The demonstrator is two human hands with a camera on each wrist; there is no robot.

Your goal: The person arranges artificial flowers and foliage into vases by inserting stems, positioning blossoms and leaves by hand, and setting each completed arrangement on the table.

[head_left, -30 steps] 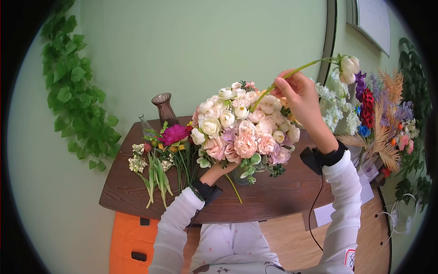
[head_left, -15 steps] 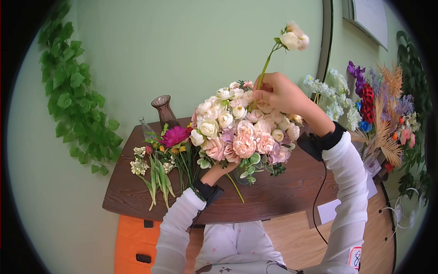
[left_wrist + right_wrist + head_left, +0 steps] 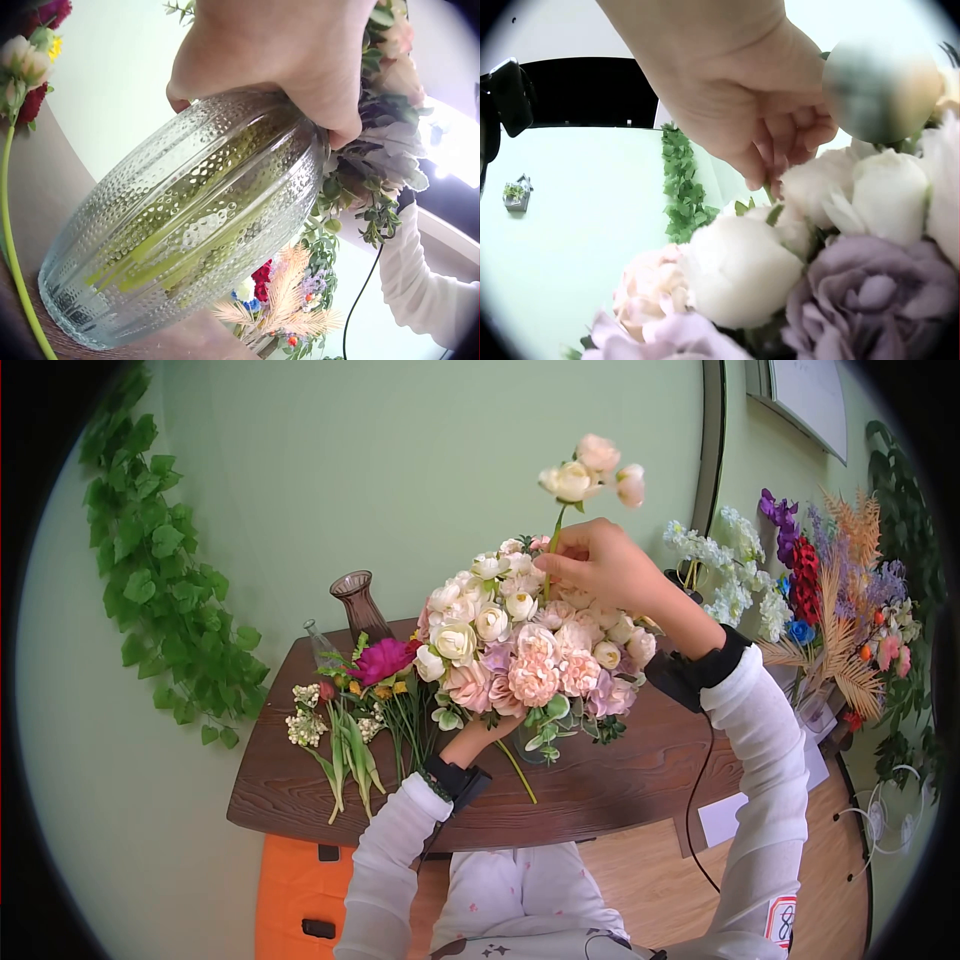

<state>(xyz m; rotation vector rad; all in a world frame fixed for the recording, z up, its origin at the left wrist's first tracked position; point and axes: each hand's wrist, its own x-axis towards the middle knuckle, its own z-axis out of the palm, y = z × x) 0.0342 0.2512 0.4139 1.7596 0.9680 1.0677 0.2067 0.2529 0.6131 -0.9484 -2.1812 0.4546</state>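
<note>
Held flower: a cream-and-pink flower spray (image 3: 572, 482) with three blossoms, above the back part of the bouquet (image 3: 540, 660)
Heading: blossoms up, stem down toward the bouquet
Long axis: close to upright, with a slight lean to the right at the top; the lower stem runs in among the bouquet's blooms, its end hidden
Right hand: over the back of the bouquet, thumb and fingertips pinching the green stem (image 3: 556, 528) below the blossoms, the other fingers curled in (image 3: 605, 572)
Left hand: under the bouquet's near left side, gripping the upper part of the ribbed glass vase with bent fingers (image 3: 274, 56)
Vase: clear, dimpled glass (image 3: 195, 217), beneath the bouquet, green stems inside, base on the bench (image 3: 640, 790)
Near side of bouquet: a loose green stem (image 3: 516, 772) slanting across the bench
Left of bouquet: a magenta flower (image 3: 380, 660), white berry sprigs (image 3: 305, 730) and green tulip stems (image 3: 345, 765), lying together
Behind those, left of bouquet: a smoky fluted vase (image 3: 362, 608) and a small clear bottle (image 3: 320, 648)
Far left of bouquet: hanging ivy (image 3: 160, 570)
Well right of bouquet: a mixed colourful arrangement (image 3: 805, 595)
</note>
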